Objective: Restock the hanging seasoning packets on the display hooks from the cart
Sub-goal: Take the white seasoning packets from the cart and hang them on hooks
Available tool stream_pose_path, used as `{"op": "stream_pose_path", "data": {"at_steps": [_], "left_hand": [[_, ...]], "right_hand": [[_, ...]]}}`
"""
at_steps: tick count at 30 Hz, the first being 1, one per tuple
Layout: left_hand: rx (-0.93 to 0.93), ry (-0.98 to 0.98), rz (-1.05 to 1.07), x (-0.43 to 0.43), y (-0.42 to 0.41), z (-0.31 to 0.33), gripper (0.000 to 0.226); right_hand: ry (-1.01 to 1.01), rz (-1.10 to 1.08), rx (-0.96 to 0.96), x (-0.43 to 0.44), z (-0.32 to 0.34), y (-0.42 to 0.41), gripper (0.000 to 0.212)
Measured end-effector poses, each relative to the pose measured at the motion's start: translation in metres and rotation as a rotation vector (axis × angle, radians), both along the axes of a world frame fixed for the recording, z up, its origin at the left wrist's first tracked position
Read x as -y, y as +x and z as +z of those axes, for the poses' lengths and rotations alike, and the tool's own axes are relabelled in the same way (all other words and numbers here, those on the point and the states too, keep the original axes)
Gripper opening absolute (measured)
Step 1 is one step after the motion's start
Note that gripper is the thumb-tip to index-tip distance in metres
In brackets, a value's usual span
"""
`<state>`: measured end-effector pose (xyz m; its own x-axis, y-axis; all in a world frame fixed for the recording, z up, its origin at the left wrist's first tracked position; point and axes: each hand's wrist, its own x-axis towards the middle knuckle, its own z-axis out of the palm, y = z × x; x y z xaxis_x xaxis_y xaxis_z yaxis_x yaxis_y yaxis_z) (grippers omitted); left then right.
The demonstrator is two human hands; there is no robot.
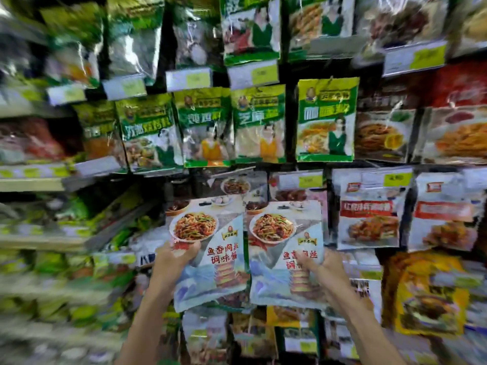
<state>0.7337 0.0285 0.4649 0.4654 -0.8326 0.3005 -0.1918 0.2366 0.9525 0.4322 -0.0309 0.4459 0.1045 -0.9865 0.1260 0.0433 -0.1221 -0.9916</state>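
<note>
step in hand: hanging stock. two matching seasoning packets are up at the display, both just below the green packet row (258,125), side by side with inner edges meeting. left hand (174,262) grips the left packet (210,259) at its outer edge, thumb across the front under the printed plate, fingers behind. right hand (326,270) grips the right packet (284,248) the same way, thumb on the red lettering. each hand is closed round a packet, neither free.

judgement: packets are at hook height but not yet threaded, since the dark hang slots at their top edges sit free. next move calls for lining each slot up with a hook tip below the green packet row and pushing the packet back onto it. one at a time is safer, as no hand is spare to steady a hook.

hard to see: the hooks are hidden behind the two packets, so can't tell whether they are bare or part full. stock showing behind them, just below the row, may be the same product. yellow price tag (311,181) below the row is unreadable. red-label packets (369,212) below and right of the row are soft. frame edges are heavily smeared. cart not in view, forearms cut off at the bottom.
</note>
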Motion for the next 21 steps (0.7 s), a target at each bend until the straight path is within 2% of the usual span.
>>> {"op": "stream_pose_path", "data": {"at_steps": [7, 16, 21], "left_hand": [[-0.03, -0.027, 0.034, 0.013, 0.074, 0.001, 0.004], [-0.05, -0.046, 0.01, 0.041, 0.096, 0.0, 0.009], [-0.056, -0.072, -0.014, 0.052, 0.088, 0.003, 0.009]], "right_hand": [[0.073, 0.033, 0.073, 0.031, 0.016, 0.087, 0.007], [0.137, -0.062, 0.052, 0.063, 0.03, 0.128, 0.016], [0.131, -0.08, 0.045, 0.074, 0.029, 0.132, 0.013]]}}
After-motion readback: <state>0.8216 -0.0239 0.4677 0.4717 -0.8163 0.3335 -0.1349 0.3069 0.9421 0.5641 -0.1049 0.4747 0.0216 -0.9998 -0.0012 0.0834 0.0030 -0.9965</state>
